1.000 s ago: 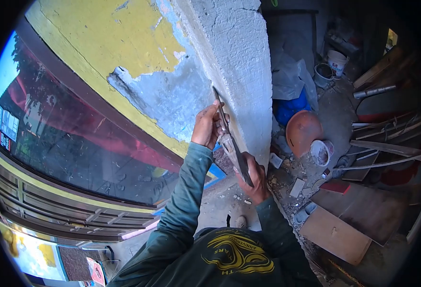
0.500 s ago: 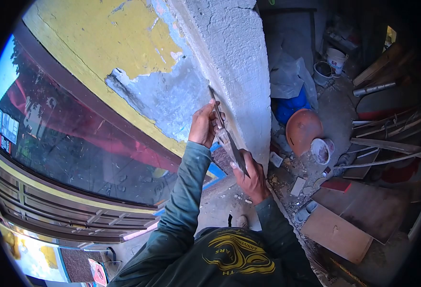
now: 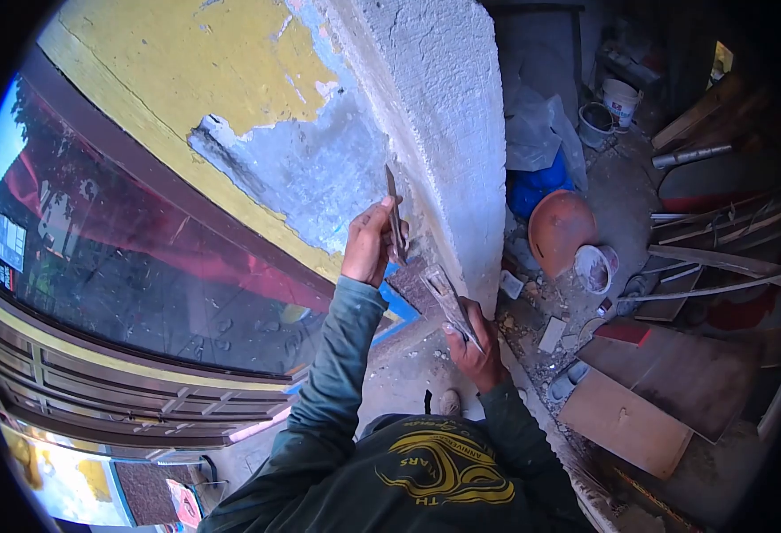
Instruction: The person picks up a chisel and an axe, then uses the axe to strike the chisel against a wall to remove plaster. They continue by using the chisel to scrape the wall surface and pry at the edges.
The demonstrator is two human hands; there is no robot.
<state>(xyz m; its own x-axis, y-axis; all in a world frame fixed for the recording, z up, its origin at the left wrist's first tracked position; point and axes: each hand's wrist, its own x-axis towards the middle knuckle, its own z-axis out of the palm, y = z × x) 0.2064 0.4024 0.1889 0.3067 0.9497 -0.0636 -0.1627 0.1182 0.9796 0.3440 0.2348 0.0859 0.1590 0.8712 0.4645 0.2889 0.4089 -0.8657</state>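
Observation:
My left hand [image 3: 369, 245] is wrapped round a thin dark metal chisel [image 3: 391, 183], its tip pointing up at the edge of the grey bare patch [image 3: 310, 169] on the yellow wall. This tip lies close to the corner where the rough white pillar [image 3: 448, 115] begins. In my right hand [image 3: 479, 357] is a flat, plaster-smeared bar-like tool [image 3: 446, 300], held lower and to the right. A gap shows between the tool's upper end and the chisel's lower end. Fingers of both hands are closed.
A dark-framed window [image 3: 168, 258] lies to the left. On the right floor are an orange basin [image 3: 561, 226], a white bucket [image 3: 621, 102], a small plaster-stained pail [image 3: 594, 268], timber strips [image 3: 719, 259], boards [image 3: 626, 426] and rubble along the wall's foot.
My right hand has drawn the tool down and away from the chisel's lower end, opening a gap. My left hand and the chisel have shifted slightly down and left.

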